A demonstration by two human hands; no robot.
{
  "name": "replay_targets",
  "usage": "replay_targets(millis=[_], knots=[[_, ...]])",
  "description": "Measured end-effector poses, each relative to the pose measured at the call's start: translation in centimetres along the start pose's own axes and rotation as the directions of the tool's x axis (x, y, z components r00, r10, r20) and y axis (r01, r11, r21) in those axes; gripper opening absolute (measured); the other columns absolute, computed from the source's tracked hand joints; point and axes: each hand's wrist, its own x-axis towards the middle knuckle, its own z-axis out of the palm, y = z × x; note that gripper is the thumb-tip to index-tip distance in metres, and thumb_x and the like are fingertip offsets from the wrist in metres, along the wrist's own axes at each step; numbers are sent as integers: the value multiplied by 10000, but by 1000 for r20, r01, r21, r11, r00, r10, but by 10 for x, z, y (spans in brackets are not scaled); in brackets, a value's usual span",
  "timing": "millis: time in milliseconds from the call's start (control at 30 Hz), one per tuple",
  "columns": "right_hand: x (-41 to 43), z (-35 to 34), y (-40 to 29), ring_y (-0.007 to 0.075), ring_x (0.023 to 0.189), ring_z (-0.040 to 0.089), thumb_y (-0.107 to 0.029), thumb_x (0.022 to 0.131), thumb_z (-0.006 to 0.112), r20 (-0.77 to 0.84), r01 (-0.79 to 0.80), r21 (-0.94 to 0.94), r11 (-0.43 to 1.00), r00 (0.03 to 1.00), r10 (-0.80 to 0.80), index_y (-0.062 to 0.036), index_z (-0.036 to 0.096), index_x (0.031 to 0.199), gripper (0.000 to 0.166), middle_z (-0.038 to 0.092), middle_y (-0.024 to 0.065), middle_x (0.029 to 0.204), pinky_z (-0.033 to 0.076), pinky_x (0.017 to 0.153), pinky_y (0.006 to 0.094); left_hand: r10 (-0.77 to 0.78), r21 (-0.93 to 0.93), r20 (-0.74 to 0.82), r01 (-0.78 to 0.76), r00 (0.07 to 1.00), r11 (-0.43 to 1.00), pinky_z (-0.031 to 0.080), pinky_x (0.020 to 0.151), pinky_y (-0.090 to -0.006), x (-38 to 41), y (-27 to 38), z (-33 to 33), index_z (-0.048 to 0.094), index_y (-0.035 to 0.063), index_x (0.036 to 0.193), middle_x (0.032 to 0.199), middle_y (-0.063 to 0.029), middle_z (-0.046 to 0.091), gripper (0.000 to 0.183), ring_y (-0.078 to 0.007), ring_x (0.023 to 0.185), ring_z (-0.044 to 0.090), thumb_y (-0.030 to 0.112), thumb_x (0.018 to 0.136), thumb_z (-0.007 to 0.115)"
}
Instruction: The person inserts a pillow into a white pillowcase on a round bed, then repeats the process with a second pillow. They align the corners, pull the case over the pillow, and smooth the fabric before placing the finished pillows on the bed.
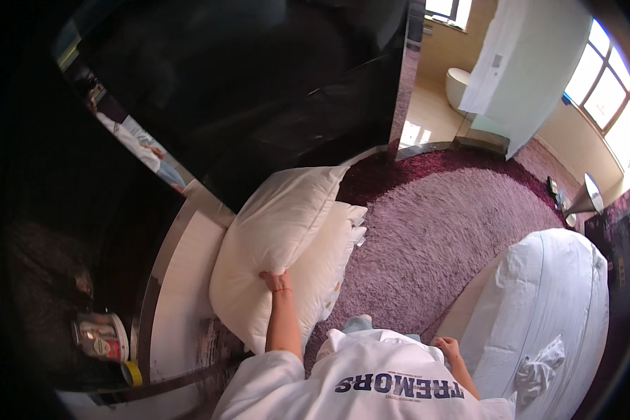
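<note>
A stack of plump white pillows stands against a pale ledge on my left. My left hand grips the near edge of the top pillow, which sits tilted over the others. Around the hand the fabric puckers, and the fingertips are partly hidden in it. On the other side, my right hand hangs low beside a large white fabric-covered bulk with a blue line along it. Its fingers look curled, but whether they hold anything is unclear.
A purple shag rug covers the floor ahead. A cone-shaped lamp stands far right, near windows. White crumpled cloth lies on the covered bulk. A plastic tub and yellow tape roll are at lower left. Beyond a doorway stands a bathtub.
</note>
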Motion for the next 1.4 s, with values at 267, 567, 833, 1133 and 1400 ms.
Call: replay_targets(millis=[267, 567, 833, 1133, 1400], knots=[[-47, 12, 24, 145, 618, 626, -227, 836, 651, -118, -166, 12, 986, 979, 166, -9, 719, 852, 228, 688, 72, 751, 494, 538, 287, 558, 263, -55, -527, 828, 808, 352, 1083, -446, -48, 154, -51, 322, -26, 1433, 1460, -184, 372, 711, -311, 1294, 418, 323, 894, 628], [-65, 27, 105, 110, 708, 637, -211, 878, 646, -258, -177, 60, 982, 948, 186, -15, 732, 952, 227, 714, 56, 837, 522, 663, 268, 523, -634, 164, -317, 836, 706, 291, 1116, -451, -343, 287, -16, 351, 14, 1451, 1502, -147, 350, 608, -297, 1367, 355, 340, 975, 541], [-114, -34, 101, 175, 943, 638, -416, 973, 506, -74, -105, 690, 716, 974, 214, -98, 633, 1169, 395, 684, 67, 1057, 508, 803, 352, 331, -353, 700, -96, 633, 931, 410, 1038, -359, -459, 245, 16, 439, -50, 1376, 1425, -178, 437, 596, -281, 1261, 477, 323, 942, 608], [-238, -221, 170, 238, 1096, 594, -394, 951, 547, -296, 292, 954, -70, 876, -379, -120, 563, 1267, 419, 596, 125, 1227, 459, 964, 464, 186, -297, 944, -459, -271, 838, 437, 952, -298, -687, 108, 93, 578, -50, 1213, 1206, -92, 589, 335, -158, 1062, 546, 121, 929, 625], [-291, -214, 275, 231, 1120, 585, -295, 937, 572, -571, 560, 820, -115, 814, -105, -115, 563, 1271, 380, 600, 121, 1228, 467, 964, 427, -116, -218, 629, -318, -769, 923, 464, 861, -257, -906, -9, 177, 588, -33, 1185, 1116, -56, 620, 384, -113, 990, 554, 131, 862, 717]])
